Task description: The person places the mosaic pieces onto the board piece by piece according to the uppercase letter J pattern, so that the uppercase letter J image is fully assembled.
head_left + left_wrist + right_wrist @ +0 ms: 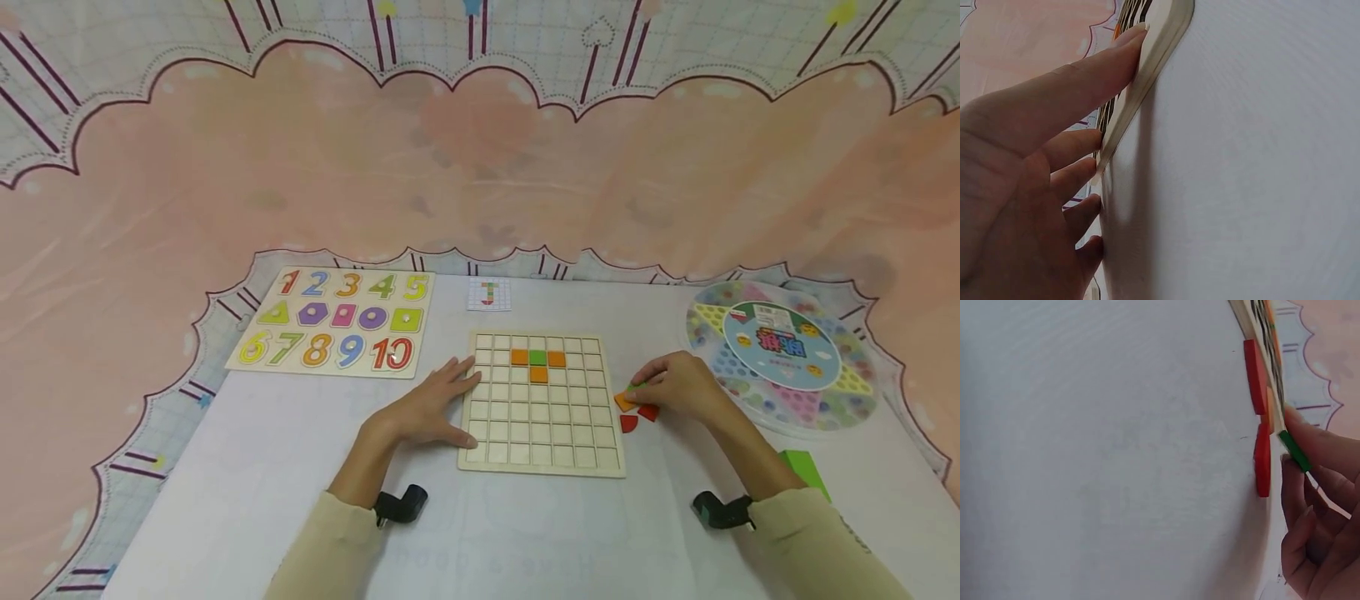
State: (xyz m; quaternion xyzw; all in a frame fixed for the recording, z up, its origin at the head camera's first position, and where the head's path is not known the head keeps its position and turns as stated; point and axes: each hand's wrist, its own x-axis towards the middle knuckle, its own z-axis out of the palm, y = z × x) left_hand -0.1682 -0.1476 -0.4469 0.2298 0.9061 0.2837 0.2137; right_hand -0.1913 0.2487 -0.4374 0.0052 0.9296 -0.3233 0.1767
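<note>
The right hand (678, 385) is pinching a green tile (1294, 451) right of the grid board (540, 433) the spread left hand (426, 410) is touching, and I'm fearing a careless brush could scatter the nearby red pieces (628, 424).

- White table (555, 533) beneath my left hand (427, 408) and right hand (678, 385)
- Grid board (540, 410) between them, touching my left
- Number board (333, 332) beyond my left
- Card (489, 294) beyond both
- Red pieces (628, 424), orange piece (624, 402) by my right
- Disc (780, 346) right of that
- Green block (802, 473) beside my right sleeve (817, 533)
</note>
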